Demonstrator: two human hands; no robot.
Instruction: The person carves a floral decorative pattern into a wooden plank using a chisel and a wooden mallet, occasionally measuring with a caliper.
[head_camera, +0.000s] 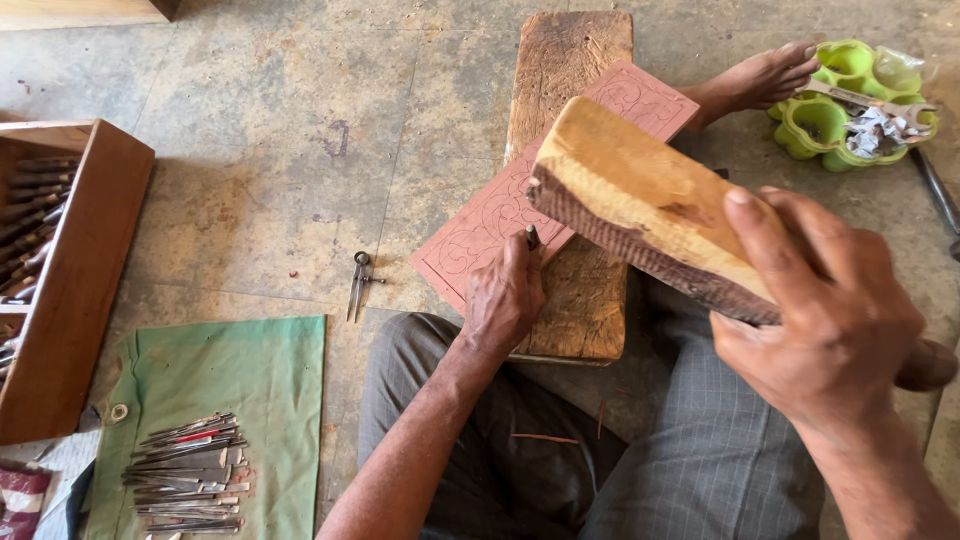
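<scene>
The person sits cross-legged on the floor (260, 160) with a worn wooden board (570, 60) laid in front of the knees, and on that board lies a reddish-pink carving panel (480, 230), set at a slant across it. The left hand (503, 300) is closed around a small chisel (532, 237), whose tip rests on the near part of the panel. The right hand (830, 320) grips one end of a thick wooden block (640, 205), held raised over the panel like a mallet, above and just right of the chisel.

As for progress, the panel already shows curling scroll lines cut across much of its face, and a border line runs along its edges. The cuts look shallow, more like outlines than deep relief, so I judge the work to be at the outlining stage, with the background apparently not yet cleared. The part under the block is hidden, so how much is finished there cannot be told.

Nearby, a pair of dividers (360, 283) lies on the floor, a row of metal carving tools (190, 470) rests on a green cloth (250, 370), more tools fill a wooden box (80, 280), and a green plastic tray (830, 120) sits by a bare foot (765, 75)
</scene>
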